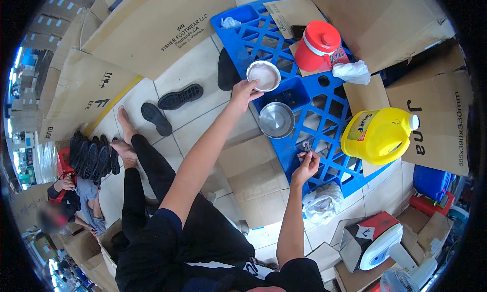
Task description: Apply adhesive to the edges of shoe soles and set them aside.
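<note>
With my left hand [244, 94] I grip the near rim of a round bowl [263, 76], which has a pale pinkish layer inside. It is at the edge of the blue plastic pallet [328, 105]. Just below it on the pallet rests a shiny metal bowl [276, 120], nothing visible in it. Past that bowl's lower right, my right hand [306, 166] has its fingers pinched together on a small greyish thing [306, 146], too small to name. A crumpled clear plastic bag [323, 203] lies just below that hand.
A red lidded jug [317, 46] and a yellow jug [378, 136] stand on the pallet's far and right sides. Dark shoe soles [180, 96] lie on the tiles at left. Cardboard boxes [423, 119] surround the pallet. Another person [83, 201] sits at lower left.
</note>
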`<state>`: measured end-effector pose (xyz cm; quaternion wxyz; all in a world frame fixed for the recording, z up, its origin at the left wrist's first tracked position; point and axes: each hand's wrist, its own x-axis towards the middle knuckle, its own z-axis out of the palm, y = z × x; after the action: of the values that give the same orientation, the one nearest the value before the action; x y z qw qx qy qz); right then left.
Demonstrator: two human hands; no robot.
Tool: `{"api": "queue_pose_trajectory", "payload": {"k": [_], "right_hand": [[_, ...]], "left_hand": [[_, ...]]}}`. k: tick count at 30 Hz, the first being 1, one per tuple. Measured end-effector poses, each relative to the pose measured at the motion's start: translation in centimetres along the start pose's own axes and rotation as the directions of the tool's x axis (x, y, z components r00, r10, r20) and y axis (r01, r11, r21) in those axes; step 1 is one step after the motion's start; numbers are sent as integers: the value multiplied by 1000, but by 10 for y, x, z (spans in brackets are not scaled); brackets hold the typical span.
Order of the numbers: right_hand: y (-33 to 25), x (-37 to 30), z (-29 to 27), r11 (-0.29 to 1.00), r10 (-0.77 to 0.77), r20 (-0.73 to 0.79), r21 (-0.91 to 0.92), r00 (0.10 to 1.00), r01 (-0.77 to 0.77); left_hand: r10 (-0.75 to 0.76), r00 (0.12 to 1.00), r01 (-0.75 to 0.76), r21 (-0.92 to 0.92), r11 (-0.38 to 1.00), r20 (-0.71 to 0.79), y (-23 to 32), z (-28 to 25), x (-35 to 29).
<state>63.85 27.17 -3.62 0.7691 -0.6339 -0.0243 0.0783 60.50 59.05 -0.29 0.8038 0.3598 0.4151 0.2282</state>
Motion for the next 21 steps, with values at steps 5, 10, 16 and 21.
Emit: {"api": "queue_pose_trajectory", "payload": {"k": [5,10,16,21], "right_hand": [[-2,0,1,1000,-17,12,-3,1000,17],[-3,0,2,1000,-6,-2,17,1000,6],[0,0,-1,999,-7,4,-34,1000,7],[8,3,-10,990,-3,-15,-143,1000,1]], "left_hand": [[-25,999,26,55,998,-29,3,-9,-1],[-79,996,81,80,993,-31,9,-14,-9],[-19,996,43,274,961,-93,0,-57,-60],[46,991,-95,411,907,127,-5,-118,-150]]}}
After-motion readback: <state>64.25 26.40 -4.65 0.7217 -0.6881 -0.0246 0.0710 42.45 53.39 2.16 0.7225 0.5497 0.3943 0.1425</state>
